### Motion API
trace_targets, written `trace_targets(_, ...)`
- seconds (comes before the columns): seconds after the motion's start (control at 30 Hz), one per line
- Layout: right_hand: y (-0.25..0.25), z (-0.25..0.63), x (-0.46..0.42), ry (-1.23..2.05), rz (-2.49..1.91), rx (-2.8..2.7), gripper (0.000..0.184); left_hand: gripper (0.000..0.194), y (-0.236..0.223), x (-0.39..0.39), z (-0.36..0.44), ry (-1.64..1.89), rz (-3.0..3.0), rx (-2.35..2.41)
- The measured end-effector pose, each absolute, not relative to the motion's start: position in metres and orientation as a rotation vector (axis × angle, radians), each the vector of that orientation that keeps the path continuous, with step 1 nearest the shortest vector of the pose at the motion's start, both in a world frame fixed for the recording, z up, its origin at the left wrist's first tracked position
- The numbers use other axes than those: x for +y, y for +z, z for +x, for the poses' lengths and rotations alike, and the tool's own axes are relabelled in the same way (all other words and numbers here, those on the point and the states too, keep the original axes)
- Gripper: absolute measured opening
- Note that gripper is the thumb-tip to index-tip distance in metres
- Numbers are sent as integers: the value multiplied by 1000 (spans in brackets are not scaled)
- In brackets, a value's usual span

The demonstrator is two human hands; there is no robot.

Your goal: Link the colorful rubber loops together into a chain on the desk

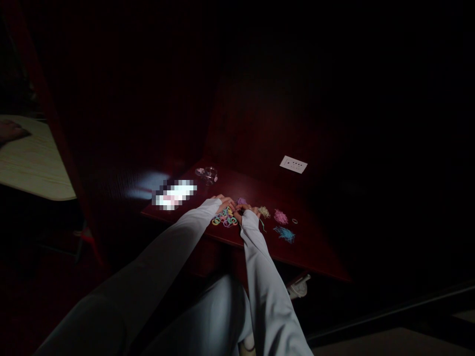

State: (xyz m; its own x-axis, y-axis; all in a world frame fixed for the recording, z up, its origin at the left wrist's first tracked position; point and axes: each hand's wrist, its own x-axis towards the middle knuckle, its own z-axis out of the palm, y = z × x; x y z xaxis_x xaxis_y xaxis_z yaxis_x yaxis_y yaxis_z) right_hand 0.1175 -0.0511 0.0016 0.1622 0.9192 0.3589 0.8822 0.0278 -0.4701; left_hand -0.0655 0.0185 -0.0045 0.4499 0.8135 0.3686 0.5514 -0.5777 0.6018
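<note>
Both hands come together over a small dark red desk (311, 247). My left hand (224, 201) has its fingers curled in towards the other hand, just behind a pile of pastel elastic hair ties (224, 219). Right of that pile, my right hand (246, 212) is closed, its fingertips meeting those of the left. What the fingers hold is too small and dim to make out. A purple heap (241, 201) lies right behind the fingertips, partly hidden. Beside the right hand are a pale yellow heap (264, 212) and a thin green strand (262, 226).
Farther right lie a pink heap (281, 216), a blue heap (285, 234) and one pale ring (294, 221). A clear jar (211, 175) and a glowing, pixelated screen (174, 194) stand left. A wall socket (293, 164) is behind. Another person's hand (13, 130) rests on a neighbouring table.
</note>
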Motion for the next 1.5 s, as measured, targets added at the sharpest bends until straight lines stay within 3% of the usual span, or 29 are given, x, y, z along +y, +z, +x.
trace_targets(0.57,2,120,-54,131,-1863,-1696,16,31,23,1,-67,685,2278,1298)
trace_targets(0.93,-1,125,-48,155,-1842,-1588,14,22,9,11,-64,789,2372,1178)
trace_targets(1.5,-5,127,-41,184,-1598,-1589,19,27,-4,14,-62,936,2410,1069)
